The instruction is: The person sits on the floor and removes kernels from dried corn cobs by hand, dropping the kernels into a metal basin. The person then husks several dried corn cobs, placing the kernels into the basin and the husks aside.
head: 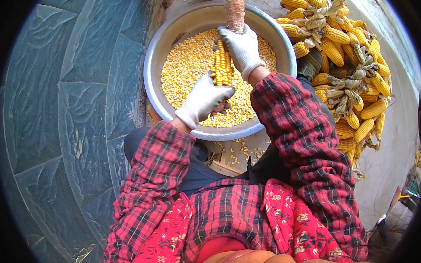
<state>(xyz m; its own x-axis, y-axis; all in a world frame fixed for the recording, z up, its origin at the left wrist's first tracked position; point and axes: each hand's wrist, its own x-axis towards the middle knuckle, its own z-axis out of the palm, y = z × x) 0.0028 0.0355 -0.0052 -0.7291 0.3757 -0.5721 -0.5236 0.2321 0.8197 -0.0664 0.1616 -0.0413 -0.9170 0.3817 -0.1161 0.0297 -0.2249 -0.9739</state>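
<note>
My left hand, in a light glove with dark fingertips, grips the lower end of a partly shelled corn cob with yellow kernels on it. Part of a bare cob shows under my left fingers. My right hand, gloved the same way, is closed round a bare reddish corn cob that points away from me. Its fingers are beside the upper end of the kernelled cob, partly hidden. Both hands are over a wide metal basin, where loose corn kernels are spread.
At the right lies a large heap of yellow corn ears tied by their husks, close to my shoe. Scattered kernels and a wooden piece are on the floor below the basin. A blue-green stone-patterned wall stands at the left.
</note>
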